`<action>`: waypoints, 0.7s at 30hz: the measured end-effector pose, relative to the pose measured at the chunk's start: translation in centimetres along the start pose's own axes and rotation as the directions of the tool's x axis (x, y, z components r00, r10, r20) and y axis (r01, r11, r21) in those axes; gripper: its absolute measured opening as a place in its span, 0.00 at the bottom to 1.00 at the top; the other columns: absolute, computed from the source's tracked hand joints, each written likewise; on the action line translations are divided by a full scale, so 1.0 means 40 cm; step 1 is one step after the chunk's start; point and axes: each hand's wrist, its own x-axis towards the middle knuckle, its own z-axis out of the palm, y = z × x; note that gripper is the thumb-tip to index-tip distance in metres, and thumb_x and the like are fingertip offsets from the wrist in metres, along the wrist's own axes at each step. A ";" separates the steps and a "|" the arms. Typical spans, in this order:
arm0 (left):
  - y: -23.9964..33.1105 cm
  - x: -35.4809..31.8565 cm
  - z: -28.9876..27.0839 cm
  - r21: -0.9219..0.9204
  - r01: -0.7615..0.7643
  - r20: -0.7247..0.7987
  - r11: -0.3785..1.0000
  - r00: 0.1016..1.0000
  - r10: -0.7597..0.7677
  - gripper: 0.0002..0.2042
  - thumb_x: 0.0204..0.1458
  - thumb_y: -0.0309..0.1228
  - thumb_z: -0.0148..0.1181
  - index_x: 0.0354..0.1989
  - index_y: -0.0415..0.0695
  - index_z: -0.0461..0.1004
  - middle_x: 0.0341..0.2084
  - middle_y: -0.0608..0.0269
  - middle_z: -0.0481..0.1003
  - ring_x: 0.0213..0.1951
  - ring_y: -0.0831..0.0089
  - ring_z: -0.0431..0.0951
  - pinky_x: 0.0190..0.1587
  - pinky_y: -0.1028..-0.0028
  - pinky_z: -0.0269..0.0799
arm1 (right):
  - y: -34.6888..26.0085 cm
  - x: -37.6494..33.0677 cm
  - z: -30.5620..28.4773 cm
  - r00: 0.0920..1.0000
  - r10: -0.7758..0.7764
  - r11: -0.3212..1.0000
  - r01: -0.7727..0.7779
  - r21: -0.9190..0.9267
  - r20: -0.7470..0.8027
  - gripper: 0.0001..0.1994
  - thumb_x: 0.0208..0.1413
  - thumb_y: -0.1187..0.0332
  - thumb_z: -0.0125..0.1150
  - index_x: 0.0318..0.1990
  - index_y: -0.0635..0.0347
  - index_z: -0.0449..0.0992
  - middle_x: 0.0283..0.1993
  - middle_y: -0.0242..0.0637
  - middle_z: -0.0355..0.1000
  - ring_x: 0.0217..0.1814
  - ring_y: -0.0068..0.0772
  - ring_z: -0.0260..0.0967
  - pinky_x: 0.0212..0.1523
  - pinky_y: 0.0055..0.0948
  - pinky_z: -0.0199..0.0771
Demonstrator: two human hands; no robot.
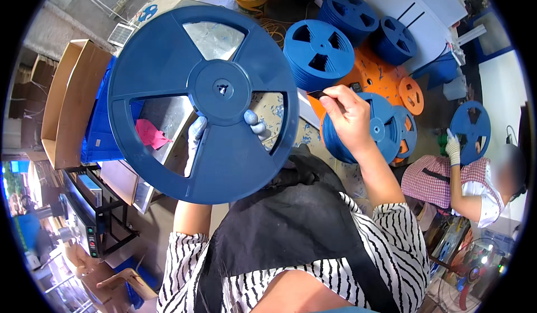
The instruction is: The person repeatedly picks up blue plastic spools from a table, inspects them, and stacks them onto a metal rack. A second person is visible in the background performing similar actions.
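A large dark blue plastic reel (pixel 224 156), with wedge-shaped openings and a round hub, faces me upright at the left. My left hand (pixel 196 131), in a pale glove with blue fingertips, grips it from behind. Its thumb and fingertips come through two of the openings; the palm is hidden behind the reel. Just right of the reel's rim, my bare right hand (pixel 351 117) is raised with thumb and fingers pinched. A small thin dark tool (pixel 316 93) sticks out of that pinch towards the rim; its exact kind is too small to tell.
Stacks of blue reels (pixel 319 50) stand at the far right around an orange surface (pixel 372 72). Another stack (pixel 372 125) sits behind my right wrist. A co-worker (pixel 447 184) at the right holds a blue reel. At left are a cardboard box (pixel 72 106) and pink cloth (pixel 150 134).
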 end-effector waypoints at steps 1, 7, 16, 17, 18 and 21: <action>0.003 -0.016 -0.009 0.046 -0.005 -0.035 0.999 0.999 0.007 0.32 0.57 0.52 0.49 0.61 0.38 0.59 0.44 0.48 0.70 0.45 0.55 0.72 0.56 0.57 0.70 | -0.022 0.018 -0.004 0.993 -0.112 0.989 0.114 -0.091 0.030 0.04 0.49 0.72 0.66 0.32 0.59 0.77 0.25 0.34 0.71 0.25 0.29 0.70 0.25 0.24 0.68; -0.040 -0.048 -0.006 0.039 0.058 -0.072 0.998 0.996 -0.055 0.28 0.61 0.49 0.43 0.62 0.40 0.58 0.44 0.47 0.70 0.45 0.54 0.71 0.56 0.57 0.67 | -0.073 0.065 0.008 0.843 -0.403 0.804 0.512 -0.303 0.356 0.05 0.45 0.68 0.63 0.26 0.52 0.71 0.23 0.27 0.63 0.25 0.27 0.68 0.23 0.26 0.68; -0.044 -0.079 -0.022 0.002 0.028 -0.065 1.000 0.997 -0.028 0.28 0.62 0.49 0.43 0.63 0.40 0.58 0.44 0.48 0.70 0.45 0.54 0.71 0.55 0.57 0.67 | -0.052 0.054 0.069 0.739 -0.507 0.679 0.660 -0.322 0.444 0.05 0.42 0.67 0.60 0.24 0.48 0.69 0.22 0.23 0.62 0.26 0.22 0.66 0.23 0.21 0.67; -0.042 -0.082 -0.018 0.006 0.022 -0.063 1.000 0.998 -0.022 0.28 0.62 0.49 0.43 0.63 0.40 0.58 0.44 0.48 0.69 0.45 0.54 0.71 0.55 0.57 0.67 | -0.054 0.055 0.067 0.732 -0.513 0.669 0.668 -0.326 0.448 0.05 0.42 0.67 0.60 0.24 0.48 0.69 0.22 0.23 0.62 0.26 0.21 0.65 0.23 0.21 0.66; -0.042 -0.084 -0.015 0.004 0.024 -0.064 1.000 0.998 -0.023 0.28 0.62 0.49 0.43 0.63 0.41 0.58 0.44 0.48 0.69 0.45 0.54 0.71 0.55 0.57 0.67 | -0.057 0.055 0.064 0.726 -0.514 0.657 0.675 -0.336 0.456 0.05 0.41 0.67 0.60 0.24 0.48 0.69 0.22 0.23 0.62 0.26 0.22 0.66 0.24 0.21 0.67; -0.042 -0.085 -0.012 -0.007 0.027 -0.065 1.000 0.997 -0.027 0.28 0.62 0.49 0.43 0.63 0.41 0.58 0.44 0.48 0.69 0.45 0.54 0.71 0.55 0.57 0.67 | -0.057 0.050 0.051 0.718 -0.510 0.635 0.686 -0.356 0.474 0.05 0.40 0.67 0.59 0.24 0.48 0.69 0.22 0.23 0.62 0.27 0.22 0.66 0.24 0.22 0.67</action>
